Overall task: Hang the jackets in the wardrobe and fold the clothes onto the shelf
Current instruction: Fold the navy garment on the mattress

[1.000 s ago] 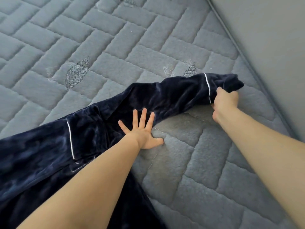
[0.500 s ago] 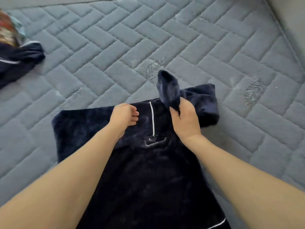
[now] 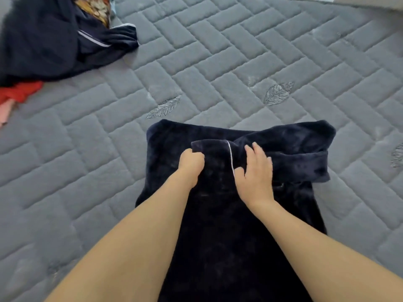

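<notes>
Navy garment (image 3: 229,236) lies on quilted mattress (image 3: 196,62), sleeve folded across.

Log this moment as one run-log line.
fold navy top | sleeve laid across | left hand pinches cuff | right hand presses flat | on quilted mattress

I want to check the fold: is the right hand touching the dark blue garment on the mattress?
Touching. In the head view the right hand lies flat, fingers straight, on the folded sleeve of the dark blue garment.
</notes>
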`<state>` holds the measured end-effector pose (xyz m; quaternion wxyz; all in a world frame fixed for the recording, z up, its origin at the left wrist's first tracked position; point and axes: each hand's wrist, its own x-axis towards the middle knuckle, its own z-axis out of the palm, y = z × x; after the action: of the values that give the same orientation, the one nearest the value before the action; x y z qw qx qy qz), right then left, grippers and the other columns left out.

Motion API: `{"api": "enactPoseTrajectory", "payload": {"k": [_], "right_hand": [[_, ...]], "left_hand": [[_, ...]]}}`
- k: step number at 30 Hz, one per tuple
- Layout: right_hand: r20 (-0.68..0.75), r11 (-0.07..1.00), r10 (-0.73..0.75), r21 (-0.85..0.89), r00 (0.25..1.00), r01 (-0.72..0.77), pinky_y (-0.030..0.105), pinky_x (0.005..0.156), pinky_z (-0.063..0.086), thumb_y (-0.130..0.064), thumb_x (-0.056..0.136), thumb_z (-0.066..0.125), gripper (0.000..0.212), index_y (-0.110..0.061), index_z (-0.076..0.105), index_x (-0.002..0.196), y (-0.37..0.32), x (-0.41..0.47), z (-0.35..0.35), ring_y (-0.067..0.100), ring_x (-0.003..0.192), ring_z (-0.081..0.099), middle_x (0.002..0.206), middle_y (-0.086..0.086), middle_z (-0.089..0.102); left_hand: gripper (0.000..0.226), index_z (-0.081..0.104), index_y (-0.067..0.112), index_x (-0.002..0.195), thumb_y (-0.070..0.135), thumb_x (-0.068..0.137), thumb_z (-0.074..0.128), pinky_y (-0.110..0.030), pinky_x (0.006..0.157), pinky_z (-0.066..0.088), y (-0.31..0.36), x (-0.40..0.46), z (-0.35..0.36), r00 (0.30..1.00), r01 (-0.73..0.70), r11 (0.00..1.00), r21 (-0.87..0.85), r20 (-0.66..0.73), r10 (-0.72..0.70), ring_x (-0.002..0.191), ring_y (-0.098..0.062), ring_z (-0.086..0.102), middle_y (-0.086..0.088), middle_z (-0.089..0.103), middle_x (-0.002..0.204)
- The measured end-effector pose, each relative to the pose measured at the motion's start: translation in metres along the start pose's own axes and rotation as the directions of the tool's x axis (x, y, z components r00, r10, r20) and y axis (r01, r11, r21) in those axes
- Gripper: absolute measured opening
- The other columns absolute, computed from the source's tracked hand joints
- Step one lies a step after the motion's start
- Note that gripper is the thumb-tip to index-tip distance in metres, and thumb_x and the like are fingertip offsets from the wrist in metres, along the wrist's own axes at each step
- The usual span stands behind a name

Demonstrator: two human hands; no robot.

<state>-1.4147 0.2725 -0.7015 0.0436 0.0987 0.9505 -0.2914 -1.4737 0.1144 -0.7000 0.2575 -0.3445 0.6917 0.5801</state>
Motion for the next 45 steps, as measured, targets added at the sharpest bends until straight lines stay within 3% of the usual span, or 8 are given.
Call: {"api": "enactPoseTrajectory", "payload": {"k": [6,13,19,25,33,41,43,45], "right_hand": [[-0.083,0.902,0.271,-0.325,0.959,-0.283,0.059,0.118,0.000,-0.050,0.100,0.031,0.068,-0.023,0.008,0.158,0.053,0.058,-0.026,0.032,0.150,-0.003,0.165,0.009,-0.003],[0.034,0.953,0.225,-0.216,0.974,-0.213,0.061,0.117,0.007,-0.056,0.100,0.031,0.071,-0.028,-0.001,0.157,0.063,0.065,-0.012,0.020,0.150,-0.012,0.163,-0.006,-0.015],[-0.263,0.948,0.311,0.154,0.913,-0.279,0.043,0.118,0.016,-0.042,0.101,0.042,0.064,-0.021,0.017,0.155,0.093,0.059,-0.015,0.026,0.147,0.015,0.162,0.009,0.007],[0.117,0.874,0.483,0.006,0.868,-0.487,0.049,0.103,0.042,-0.067,0.082,0.047,0.072,-0.017,0.048,0.134,0.145,0.047,-0.034,0.038,0.123,0.049,0.131,0.017,0.055],[0.289,0.877,0.425,0.101,0.858,-0.469,0.037,0.074,0.040,-0.034,0.101,0.046,0.026,-0.010,0.048,0.111,0.156,0.050,-0.055,0.021,0.088,0.053,0.107,0.007,0.056],[0.249,0.833,0.514,0.083,0.821,-0.547,0.039,0.082,0.041,-0.028,0.102,0.040,0.020,-0.011,0.045,0.111,0.173,0.049,-0.053,0.030,0.095,0.053,0.115,0.014,0.059],[0.135,0.880,0.473,-0.041,0.870,-0.472,0.045,0.100,0.039,-0.020,0.097,0.045,0.037,-0.009,0.043,0.132,0.172,0.050,-0.048,0.035,0.118,0.048,0.134,0.016,0.049],[-0.072,0.946,0.292,-0.127,0.954,-0.299,0.045,0.112,0.027,-0.017,0.091,0.046,0.061,-0.008,0.030,0.149,0.160,0.044,-0.044,0.033,0.136,0.034,0.149,0.016,0.033]], "left_hand": [[0.016,0.047,0.013,0.107,0.025,0.102,0.038,-0.035,0.079,0.037,0.012,0.007,-0.042,0.894,-0.299,0.931,0.209,-0.281,0.350,0.095,-0.030,0.056,-0.006,0.059,0.102],[0.030,0.040,0.010,0.117,0.035,0.103,0.036,-0.048,0.087,0.039,0.006,0.046,-0.100,0.841,-0.119,0.815,0.567,-0.379,0.386,0.112,-0.043,0.052,-0.020,0.054,0.122],[0.058,0.043,0.012,0.138,0.034,0.085,0.048,-0.056,0.109,0.026,0.002,0.038,-0.011,0.576,-0.310,0.240,0.920,-0.019,0.817,0.127,-0.036,0.040,-0.016,0.044,0.138],[0.055,0.031,0.019,0.150,0.041,0.101,0.038,-0.056,0.120,0.001,0.040,0.031,0.091,0.713,-0.592,0.232,0.772,0.367,0.598,0.143,-0.028,0.026,-0.005,0.037,0.152],[0.038,0.058,0.017,0.114,0.050,0.096,0.050,-0.039,0.094,0.042,0.102,0.030,0.200,0.674,-0.718,0.066,0.693,0.668,0.313,0.116,-0.030,0.054,-0.006,0.062,0.119],[0.028,0.050,0.016,0.106,0.040,0.103,0.036,-0.045,0.095,0.034,0.075,0.064,0.208,0.707,-0.522,0.139,0.842,0.335,0.623,0.113,-0.035,0.051,-0.010,0.058,0.121],[0.037,0.050,0.015,0.124,0.042,0.100,0.042,-0.047,0.102,0.028,0.063,0.053,0.199,0.616,-0.539,0.054,0.841,0.349,0.706,0.118,-0.034,0.045,-0.009,0.050,0.129],[0.042,0.053,0.014,0.129,0.039,0.096,0.048,-0.047,0.106,0.027,0.050,0.028,0.177,0.354,-0.617,-0.127,0.776,0.419,0.836,0.119,-0.032,0.046,-0.009,0.050,0.131]]}}
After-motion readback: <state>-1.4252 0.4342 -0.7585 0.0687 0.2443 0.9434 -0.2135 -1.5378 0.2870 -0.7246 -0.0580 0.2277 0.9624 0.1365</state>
